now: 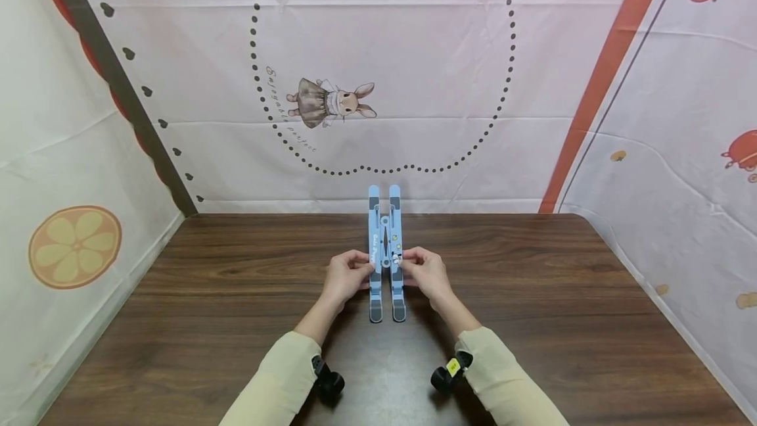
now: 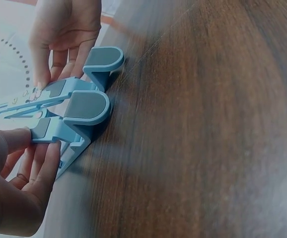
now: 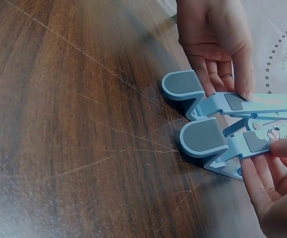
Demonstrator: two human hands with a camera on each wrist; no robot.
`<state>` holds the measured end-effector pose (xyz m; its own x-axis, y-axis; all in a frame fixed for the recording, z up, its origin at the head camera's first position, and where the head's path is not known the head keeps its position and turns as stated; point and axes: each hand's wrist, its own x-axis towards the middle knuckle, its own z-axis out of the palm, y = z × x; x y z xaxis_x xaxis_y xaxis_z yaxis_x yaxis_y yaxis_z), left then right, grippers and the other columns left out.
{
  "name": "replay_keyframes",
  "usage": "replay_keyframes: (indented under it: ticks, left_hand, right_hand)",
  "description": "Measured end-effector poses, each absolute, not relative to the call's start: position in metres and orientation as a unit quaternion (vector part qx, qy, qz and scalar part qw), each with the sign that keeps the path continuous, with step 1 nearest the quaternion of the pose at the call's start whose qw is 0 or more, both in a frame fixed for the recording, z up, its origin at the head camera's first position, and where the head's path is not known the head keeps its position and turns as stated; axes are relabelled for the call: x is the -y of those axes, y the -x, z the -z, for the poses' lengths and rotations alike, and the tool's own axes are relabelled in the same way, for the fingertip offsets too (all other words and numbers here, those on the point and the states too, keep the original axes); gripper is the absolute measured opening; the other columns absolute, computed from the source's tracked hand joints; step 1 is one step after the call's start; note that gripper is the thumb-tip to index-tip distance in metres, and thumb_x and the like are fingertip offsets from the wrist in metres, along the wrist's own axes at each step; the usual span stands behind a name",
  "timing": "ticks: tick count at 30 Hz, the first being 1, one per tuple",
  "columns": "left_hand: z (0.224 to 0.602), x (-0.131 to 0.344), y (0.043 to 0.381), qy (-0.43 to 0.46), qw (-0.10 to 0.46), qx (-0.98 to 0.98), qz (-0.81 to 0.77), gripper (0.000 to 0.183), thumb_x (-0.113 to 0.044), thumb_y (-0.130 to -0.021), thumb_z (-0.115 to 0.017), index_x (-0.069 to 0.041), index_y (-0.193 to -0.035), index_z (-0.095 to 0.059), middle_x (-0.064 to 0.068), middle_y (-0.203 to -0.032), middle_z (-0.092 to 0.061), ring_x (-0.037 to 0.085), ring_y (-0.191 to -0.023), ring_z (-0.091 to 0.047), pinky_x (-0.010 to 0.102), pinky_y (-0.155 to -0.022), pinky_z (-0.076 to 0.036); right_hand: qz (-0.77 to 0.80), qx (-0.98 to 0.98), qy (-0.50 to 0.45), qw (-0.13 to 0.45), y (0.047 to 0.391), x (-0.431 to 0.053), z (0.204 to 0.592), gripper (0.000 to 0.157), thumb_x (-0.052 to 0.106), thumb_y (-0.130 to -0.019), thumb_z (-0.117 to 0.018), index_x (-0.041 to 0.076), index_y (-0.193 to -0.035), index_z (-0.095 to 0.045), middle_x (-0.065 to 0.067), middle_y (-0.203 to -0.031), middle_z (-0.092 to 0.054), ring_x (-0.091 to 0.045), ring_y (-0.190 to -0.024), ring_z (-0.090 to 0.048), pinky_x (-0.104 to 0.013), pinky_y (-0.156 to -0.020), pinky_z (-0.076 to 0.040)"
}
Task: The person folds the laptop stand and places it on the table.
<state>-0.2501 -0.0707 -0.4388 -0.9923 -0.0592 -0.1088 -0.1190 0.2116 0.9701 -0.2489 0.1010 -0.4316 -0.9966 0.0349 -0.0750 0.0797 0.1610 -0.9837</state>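
A light blue folding laptop stand (image 1: 375,248) with grey pads lies on the table with its two arms side by side, a narrow gap between them. A hinged link joins the arms near the middle. On the left arm, my left hand (image 1: 345,276) pinches the edge, thumb on top and fingers underneath. My right hand (image 1: 430,276) pinches the right arm the same way, beside small printed cartoon figures. In the left wrist view, the upturned end hook (image 2: 87,105) of one arm points toward me. The right wrist view shows both padded hooks (image 3: 203,135) close together.
The brown wood-grain table (image 1: 520,294) spreads around the stand, its back edge just behind the stand's far end. A printed white cloth (image 1: 414,71) hangs behind and along both sides. Black wrist cameras (image 1: 328,384) are strapped over the pale sleeves (image 1: 278,373).
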Motion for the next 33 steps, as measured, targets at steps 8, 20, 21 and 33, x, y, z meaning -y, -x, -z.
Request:
replay_keyframes:
  ticks: [8, 20, 21, 33]
  left_hand:
    - [0.4398, 0.0667, 0.2510, 0.053, 0.020, -0.769, -0.637, 0.012, -0.005, -0.082, -0.066, -0.005, -0.094, -0.066, 0.009, -0.083, -0.065, 0.021, -0.074, -0.065, 0.030, -0.060, -0.056]
    - [0.4364, 0.0639, 0.2496, 0.049, 0.023, -0.772, -0.634, 0.013, -0.006, -0.083, -0.065, -0.006, -0.096, -0.065, 0.009, -0.086, -0.065, 0.020, -0.075, -0.065, 0.030, -0.062, -0.056]
    - [0.4364, 0.0636, 0.2495, 0.049, 0.023, -0.772, -0.634, 0.012, -0.006, -0.083, -0.065, -0.006, -0.096, -0.065, 0.009, -0.086, -0.065, 0.020, -0.075, -0.065, 0.030, -0.062, -0.056]
    - [0.4361, 0.0606, 0.2483, 0.043, 0.022, -0.774, -0.632, 0.012, -0.005, -0.083, -0.065, -0.006, -0.096, -0.066, 0.009, -0.086, -0.064, 0.015, -0.072, -0.063, 0.031, -0.063, -0.056]
  right_hand:
    - [0.646, -0.762, -0.036, 0.018, 0.2474, -0.0998, 0.4297, 0.012, 0.005, -0.085, -0.062, 0.004, -0.097, -0.065, -0.008, -0.088, -0.062, -0.024, -0.081, -0.062, -0.033, -0.066, -0.056]
    - [0.656, -0.754, -0.035, 0.023, 0.2483, -0.0965, 0.4296, 0.014, 0.003, -0.084, -0.063, 0.002, -0.098, -0.065, -0.012, -0.090, -0.062, -0.026, -0.081, -0.063, -0.036, -0.069, -0.056]
    - [0.656, -0.754, -0.035, 0.023, 0.2483, -0.0964, 0.4294, 0.014, 0.003, -0.084, -0.063, 0.002, -0.098, -0.065, -0.012, -0.090, -0.062, -0.025, -0.081, -0.063, -0.036, -0.069, -0.056]
    - [0.652, -0.757, -0.042, 0.028, 0.2468, -0.0941, 0.4282, 0.012, 0.005, -0.086, -0.062, 0.005, -0.097, -0.065, -0.009, -0.088, -0.062, -0.019, -0.078, -0.061, -0.033, -0.067, -0.056]
